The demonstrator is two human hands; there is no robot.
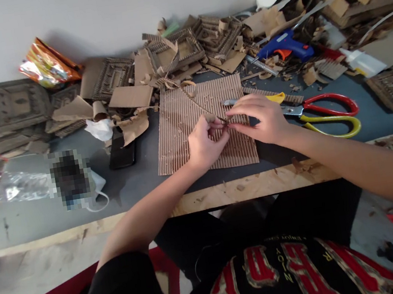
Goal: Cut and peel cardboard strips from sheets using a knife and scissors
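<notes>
Both my hands hover over a square sheet of corrugated cardboard (176, 135) lying ribs-up near the table's front edge. A thin strip of corrugated cardboard (193, 99) runs from my fingertips up and left to a curled far end. My left hand (206, 141) pinches the near end of the strip between thumb and fingers. Right beside it, my right hand (261, 117) pinches the same end, thumb and forefinger together. A yellow and grey tool (276, 98) lies partly hidden behind my right hand. Scissors (328, 108) with one red and one yellow handle rest to its right.
Along the wall lie cardboard scraps and ribbed frame-like pieces (114, 75). A blue glue gun (287, 46) and a white glue bottle (365, 62) are at back right. Left of the sheet are a black phone (121, 151), crumpled tissue (99, 129) and an orange packet (49, 63).
</notes>
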